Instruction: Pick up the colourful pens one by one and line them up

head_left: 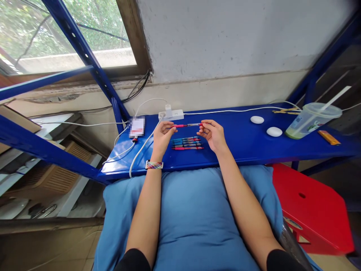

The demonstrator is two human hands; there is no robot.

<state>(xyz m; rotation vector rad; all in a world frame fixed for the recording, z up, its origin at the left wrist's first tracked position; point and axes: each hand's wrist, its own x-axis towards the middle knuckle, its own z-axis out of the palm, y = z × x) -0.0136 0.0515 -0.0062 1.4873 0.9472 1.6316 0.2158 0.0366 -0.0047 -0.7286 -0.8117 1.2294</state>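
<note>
A pink pen with a clear barrel (193, 124) is stretched level between my two hands, above the blue shelf top (237, 146). My left hand (163, 137) pinches its pink end, and a patterned band circles that wrist. At the other end, the fingertips of my right hand (213, 133) close on the pink-red tip. Just below, on the shelf, several pens (186, 142) lie side by side in a row, blue ones with a pink one (187, 148) nearest me.
A white power strip (176, 114) with cables sits against the wall. Two white rounded objects (257, 119), a tilted plastic cup (310, 120) with a straw and an orange packet (329, 137) are to the right. A blue cushion (194, 210) fills my lap; a red stool (313, 203) stands beside it.
</note>
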